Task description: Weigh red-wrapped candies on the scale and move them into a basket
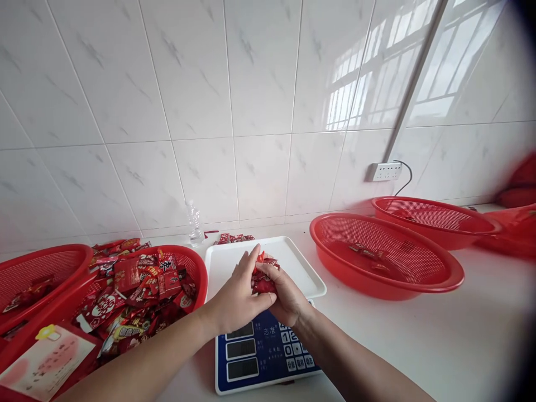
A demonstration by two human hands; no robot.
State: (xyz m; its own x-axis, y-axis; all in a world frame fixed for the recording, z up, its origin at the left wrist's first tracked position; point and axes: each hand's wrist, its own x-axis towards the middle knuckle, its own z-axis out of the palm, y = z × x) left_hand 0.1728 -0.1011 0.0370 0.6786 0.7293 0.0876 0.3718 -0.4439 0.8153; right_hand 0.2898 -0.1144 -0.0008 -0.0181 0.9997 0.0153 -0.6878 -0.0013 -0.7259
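Observation:
Cupped together, my left hand [237, 296] and my right hand [288, 293] hold several small red-wrapped candies [263, 282] between them. Both hands hover over the near edge of a white weighing tray [299, 262]. Below them sits the scale's blue panel [268, 349], with display windows on its left and number keys partly covered by my right wrist. At my left stands a red plastic basket [200, 273] heaped with red snack packets [144, 285]. My palms hide part of the candies.
To the right, a red basket [435, 279] holds a few packets; another red basket [460, 218] stands behind it. A further basket [84, 254] is far left. A clear plastic bottle [194, 223] and more packets [234, 238] lie near the tiled wall, under a power socket [385, 171].

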